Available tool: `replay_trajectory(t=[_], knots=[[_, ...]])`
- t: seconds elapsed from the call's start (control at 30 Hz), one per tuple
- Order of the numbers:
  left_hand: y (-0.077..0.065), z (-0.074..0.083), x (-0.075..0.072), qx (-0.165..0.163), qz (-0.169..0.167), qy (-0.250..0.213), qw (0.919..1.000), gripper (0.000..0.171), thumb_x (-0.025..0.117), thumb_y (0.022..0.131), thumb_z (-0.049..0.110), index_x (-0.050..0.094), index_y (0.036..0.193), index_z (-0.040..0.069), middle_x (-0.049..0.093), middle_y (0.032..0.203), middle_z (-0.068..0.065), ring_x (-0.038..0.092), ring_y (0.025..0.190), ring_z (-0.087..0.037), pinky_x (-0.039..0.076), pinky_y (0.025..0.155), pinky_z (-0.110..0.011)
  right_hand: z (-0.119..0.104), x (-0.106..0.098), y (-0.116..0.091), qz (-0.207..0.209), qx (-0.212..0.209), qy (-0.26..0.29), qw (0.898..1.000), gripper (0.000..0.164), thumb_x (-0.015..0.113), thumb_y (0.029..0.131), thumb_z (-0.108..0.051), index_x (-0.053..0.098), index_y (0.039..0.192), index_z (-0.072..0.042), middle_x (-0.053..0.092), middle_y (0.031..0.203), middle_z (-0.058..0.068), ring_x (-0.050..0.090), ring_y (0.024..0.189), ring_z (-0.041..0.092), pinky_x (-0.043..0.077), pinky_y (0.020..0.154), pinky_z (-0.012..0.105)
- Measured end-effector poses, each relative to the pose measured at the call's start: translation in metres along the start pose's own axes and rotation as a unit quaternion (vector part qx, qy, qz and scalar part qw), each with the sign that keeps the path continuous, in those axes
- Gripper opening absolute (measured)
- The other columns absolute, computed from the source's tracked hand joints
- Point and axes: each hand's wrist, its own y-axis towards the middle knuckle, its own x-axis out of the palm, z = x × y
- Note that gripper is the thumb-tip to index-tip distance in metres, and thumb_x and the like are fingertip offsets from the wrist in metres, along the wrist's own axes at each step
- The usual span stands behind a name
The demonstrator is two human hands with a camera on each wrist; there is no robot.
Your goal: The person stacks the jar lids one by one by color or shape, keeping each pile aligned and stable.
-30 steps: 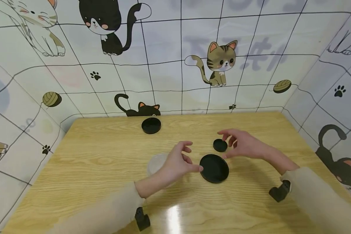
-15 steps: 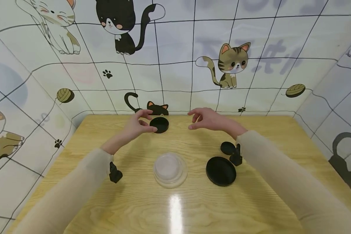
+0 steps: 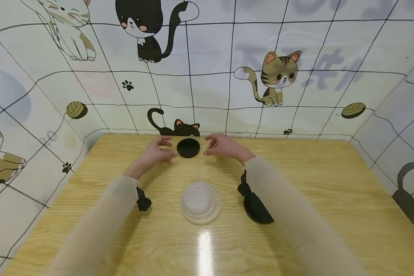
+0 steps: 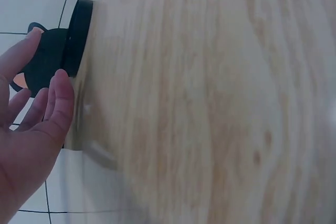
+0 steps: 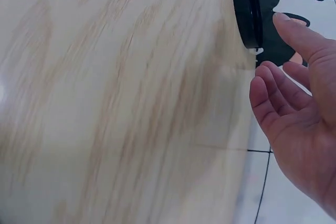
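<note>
A round black lid with a raised rim [image 3: 188, 148] lies at the table's back edge, between my two hands. My left hand [image 3: 156, 150] is just left of it, thumb and fingers spread apart and holding nothing. On the other side my right hand [image 3: 223, 146] faces the lid, its fingers loosely bent around air. The left wrist view has the same black lid [image 4: 79, 38] beyond the left fingertips [image 4: 63, 82]. In the right wrist view the black lid [image 5: 245, 11] stands past the right thumb, with a gap between them.
Stacked clear plastic round pieces [image 3: 198, 201] lie mid-table. A larger black disc [image 3: 257, 210] is to the right, partly covered by my right sleeve [image 3: 289, 203]. A cat-printed cloth wall [image 3: 212, 88] rises behind the wooden table [image 3: 124, 237].
Both hands have moved back from around the front black discs to the rear black lid. In the last half second the right hand came left towards it, while the left drew slightly away.
</note>
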Motion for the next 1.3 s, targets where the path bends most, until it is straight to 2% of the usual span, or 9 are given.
replay_trajectory(t=[0.13, 0.3, 0.5, 0.7, 0.93, 1.17, 1.3], knots=[[0.008, -0.007, 0.002, -0.002, 0.014, -0.008, 0.9999, 0.084, 0.078, 0.091, 0.005, 0.029, 0.159, 0.003, 0.039, 0.149, -0.022, 0.059, 0.111, -0.031, 0.055, 0.089, -0.036, 0.0, 0.007, 0.01, 0.015, 0.006, 0.016, 1.0, 0.069, 0.077, 0.093, -0.023, 0.046, 0.152, -0.003, 0.063, 0.121, 0.014, 0.061, 0.107, 0.028, 0.049, 0.094, 0.042], [0.011, -0.009, 0.006, -0.008, -0.004, -0.007, 0.9999, 0.084, 0.077, 0.09, 0.002, 0.028, 0.159, 0.001, 0.039, 0.149, -0.024, 0.057, 0.117, -0.035, 0.055, 0.094, -0.039, 0.006, 0.011, 0.014, 0.024, 0.021, 0.031, 0.999, 0.074, 0.081, 0.09, -0.021, 0.046, 0.151, -0.002, 0.063, 0.119, 0.014, 0.061, 0.106, 0.029, 0.049, 0.094, 0.041], [0.021, -0.01, 0.014, 0.008, -0.029, 0.025, 0.9992, 0.083, 0.078, 0.088, 0.002, 0.032, 0.157, -0.001, 0.042, 0.149, -0.023, 0.054, 0.129, -0.039, 0.053, 0.093, -0.035, 0.017, 0.018, 0.021, 0.019, 0.029, 0.042, 0.999, 0.078, 0.084, 0.087, -0.019, 0.044, 0.152, 0.0, 0.063, 0.118, 0.014, 0.058, 0.106, 0.028, 0.049, 0.094, 0.038], [0.033, -0.013, 0.018, 0.014, -0.027, 0.05, 0.9983, 0.083, 0.08, 0.086, 0.0, 0.035, 0.156, -0.001, 0.045, 0.146, -0.023, 0.054, 0.126, -0.036, 0.052, 0.092, -0.031, 0.015, 0.029, 0.034, 0.019, 0.022, 0.028, 0.999, 0.077, 0.085, 0.086, -0.018, 0.047, 0.15, 0.001, 0.062, 0.113, 0.01, 0.055, 0.1, 0.022, 0.046, 0.091, 0.033], [0.034, -0.013, 0.016, 0.012, -0.018, 0.069, 0.9974, 0.078, 0.08, 0.086, -0.001, 0.038, 0.152, -0.006, 0.047, 0.142, -0.025, 0.053, 0.121, -0.035, 0.049, 0.095, -0.034, 0.008, 0.037, 0.042, 0.023, 0.014, -0.001, 1.0, 0.07, 0.083, 0.087, -0.016, 0.051, 0.145, 0.003, 0.058, 0.104, 0.009, 0.051, 0.091, 0.021, 0.043, 0.083, 0.031], [0.033, -0.013, 0.018, 0.003, -0.011, 0.1, 0.9949, 0.07, 0.08, 0.086, -0.002, 0.047, 0.147, -0.007, 0.052, 0.139, -0.024, 0.055, 0.118, -0.033, 0.048, 0.096, -0.034, 0.01, 0.036, 0.039, 0.014, 0.016, 0.034, 0.999, 0.066, 0.085, 0.086, -0.015, 0.053, 0.141, 0.001, 0.057, 0.106, 0.009, 0.051, 0.094, 0.022, 0.043, 0.083, 0.031], [0.032, -0.01, 0.019, -0.005, -0.018, 0.109, 0.9938, 0.065, 0.08, 0.087, 0.0, 0.05, 0.144, -0.005, 0.053, 0.139, -0.021, 0.053, 0.117, -0.03, 0.047, 0.094, -0.033, 0.011, 0.035, 0.036, 0.014, 0.012, 0.044, 0.999, 0.063, 0.085, 0.086, -0.014, 0.054, 0.139, 0.001, 0.057, 0.103, 0.009, 0.052, 0.091, 0.021, 0.044, 0.08, 0.031]])
